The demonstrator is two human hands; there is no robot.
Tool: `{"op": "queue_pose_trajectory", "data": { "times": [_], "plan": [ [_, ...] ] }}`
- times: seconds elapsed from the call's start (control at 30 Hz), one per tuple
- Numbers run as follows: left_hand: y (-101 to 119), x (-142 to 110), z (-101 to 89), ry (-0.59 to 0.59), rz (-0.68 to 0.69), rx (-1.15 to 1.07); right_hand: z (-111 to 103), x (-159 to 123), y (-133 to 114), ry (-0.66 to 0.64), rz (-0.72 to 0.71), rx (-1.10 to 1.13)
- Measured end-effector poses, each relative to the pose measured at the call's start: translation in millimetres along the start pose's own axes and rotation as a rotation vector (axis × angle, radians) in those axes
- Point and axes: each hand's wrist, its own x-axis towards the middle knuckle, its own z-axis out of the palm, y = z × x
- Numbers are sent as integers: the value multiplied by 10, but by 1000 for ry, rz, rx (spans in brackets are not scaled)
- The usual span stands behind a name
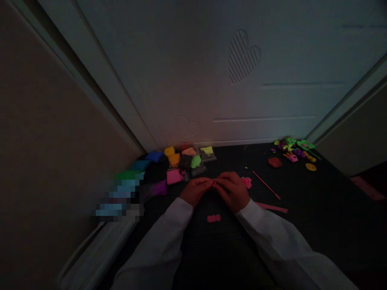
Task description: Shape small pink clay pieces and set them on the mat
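Observation:
A small bit of pink modelling clay (214, 183) is pinched between the fingertips of my left hand (195, 191) and my right hand (233, 192). The hands meet at the middle of the dark table, and most of the bit is hidden by the fingers. Below them lies a flat pink clay piece (214, 218) with a wavy outline. Just beyond my right hand sits a pink clay cluster (246, 183) with greenish specks, partly covered by that hand. A thin pink modelling stick (266, 185) and a pink strip (274, 208) lie to its right.
Bags of coloured clay, including a pink one (174, 176) and a purple one (157, 188), stand at the back left. A reddish lump (274, 162) and several small clay figures (292, 156) lie at the back right. A white panel (193, 80) rises behind the table.

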Motion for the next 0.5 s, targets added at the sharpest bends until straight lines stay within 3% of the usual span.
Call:
{"op": "queue_pose_trajectory", "data": {
  "times": [0.5],
  "plan": [
    [7,11,-11,-37,29,-38,6,-20,10,-19,-31,7]
  ]
}}
